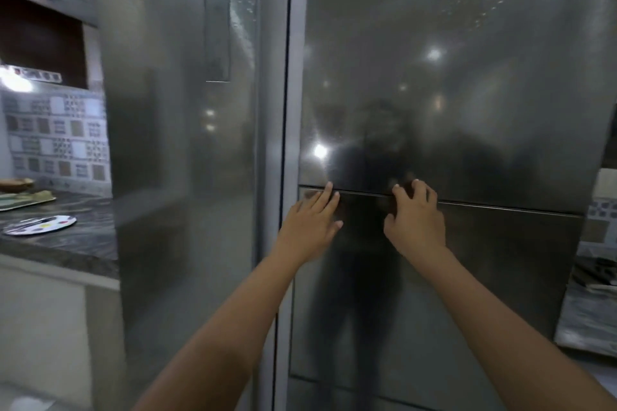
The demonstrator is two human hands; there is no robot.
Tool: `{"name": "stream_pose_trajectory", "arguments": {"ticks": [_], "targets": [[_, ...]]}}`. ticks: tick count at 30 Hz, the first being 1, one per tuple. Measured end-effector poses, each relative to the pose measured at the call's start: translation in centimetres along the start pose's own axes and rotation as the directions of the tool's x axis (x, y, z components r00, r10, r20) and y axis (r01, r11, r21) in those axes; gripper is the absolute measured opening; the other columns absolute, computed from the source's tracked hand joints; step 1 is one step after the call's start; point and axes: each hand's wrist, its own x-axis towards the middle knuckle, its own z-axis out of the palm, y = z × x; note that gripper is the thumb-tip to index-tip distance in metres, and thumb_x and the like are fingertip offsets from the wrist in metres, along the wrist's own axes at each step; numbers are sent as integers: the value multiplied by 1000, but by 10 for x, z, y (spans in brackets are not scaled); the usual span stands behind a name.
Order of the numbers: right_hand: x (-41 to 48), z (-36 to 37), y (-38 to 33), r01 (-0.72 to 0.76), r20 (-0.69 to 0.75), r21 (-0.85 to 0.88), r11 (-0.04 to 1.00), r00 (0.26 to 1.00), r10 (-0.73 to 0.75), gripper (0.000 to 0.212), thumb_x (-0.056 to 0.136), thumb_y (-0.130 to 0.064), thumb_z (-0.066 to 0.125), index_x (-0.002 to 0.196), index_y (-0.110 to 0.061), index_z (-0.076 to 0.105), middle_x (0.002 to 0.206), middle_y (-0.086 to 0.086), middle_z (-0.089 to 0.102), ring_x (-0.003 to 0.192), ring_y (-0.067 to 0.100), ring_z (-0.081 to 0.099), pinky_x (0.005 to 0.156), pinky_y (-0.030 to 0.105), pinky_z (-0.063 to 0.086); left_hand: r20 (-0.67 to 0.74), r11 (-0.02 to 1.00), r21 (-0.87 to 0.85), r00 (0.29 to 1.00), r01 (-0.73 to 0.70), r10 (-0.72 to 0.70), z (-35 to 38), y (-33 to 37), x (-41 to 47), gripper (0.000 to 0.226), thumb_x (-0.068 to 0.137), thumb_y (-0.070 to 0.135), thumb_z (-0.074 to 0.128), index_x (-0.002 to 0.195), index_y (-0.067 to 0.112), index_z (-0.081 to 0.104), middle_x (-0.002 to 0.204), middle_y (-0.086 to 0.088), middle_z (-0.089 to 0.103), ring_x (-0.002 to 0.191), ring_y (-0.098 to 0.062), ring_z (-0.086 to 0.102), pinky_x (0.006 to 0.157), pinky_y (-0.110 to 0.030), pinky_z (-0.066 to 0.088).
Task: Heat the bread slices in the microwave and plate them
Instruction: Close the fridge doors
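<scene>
A tall steel fridge fills the view, its doors closed, with a horizontal seam between the upper and lower door. My left hand lies flat with straight fingers on the lower door, fingertips at the seam near the fridge's left edge. My right hand is just to its right, fingers bent with their tips at the same seam. Neither hand holds anything. A round white plate with colourful spots lies on the dark counter at the left. No bread or microwave is in view.
The dark stone counter runs along the left, with a tray and a bowl-like dish behind the plate. Patterned wall tiles stand behind it. At the right edge a surface holds crumpled shiny material.
</scene>
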Motion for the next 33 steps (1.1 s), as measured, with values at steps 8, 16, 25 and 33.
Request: {"name": "stream_pose_trajectory", "arguments": {"ticks": [8, 16, 25, 33], "targets": [[-46, 47, -153, 205, 191, 179, 962, 952, -239, 39, 89, -20, 50, 127, -13, 48, 130, 8, 46, 121, 26, 43, 89, 39, 46, 129, 968, -63, 964, 241, -232, -24, -134, -103, 53, 100, 36, 30, 147, 12, 25, 157, -5, 21, 141, -20, 27, 113, -34, 23], [-84, 101, -312, 258, 285, 288, 922, 896, -340, 36, 86, -19, 48, 121, -16, 53, 125, 5, 54, 115, 27, 51, 92, 35, 43, 146, 886, -66, 883, 459, -446, -61, -278, -194, 53, 98, 40, 33, 146, 16, 28, 155, -2, 25, 143, -18, 23, 114, -39, 23], [-90, 175, -460, 363, 320, 400, 842, 805, -499, 31, 87, -19, 46, 117, -15, 55, 122, 5, 56, 115, 26, 52, 89, 33, 42, 163, 746, -11, 737, 666, -656, -76, -409, -272, 59, 98, 45, 30, 149, 17, 19, 158, 0, 17, 146, -17, 13, 116, -35, 16], [-36, 279, -594, 375, 322, 567, 733, 719, -616, 25, 87, -21, 47, 109, -14, 57, 118, 6, 58, 110, 26, 55, 88, 35, 44, 102, 616, 80, 608, 784, -787, -52, -556, -281, 59, 98, 44, 33, 148, 17, 21, 157, 0, 20, 145, -16, 16, 118, -37, 19]]}}
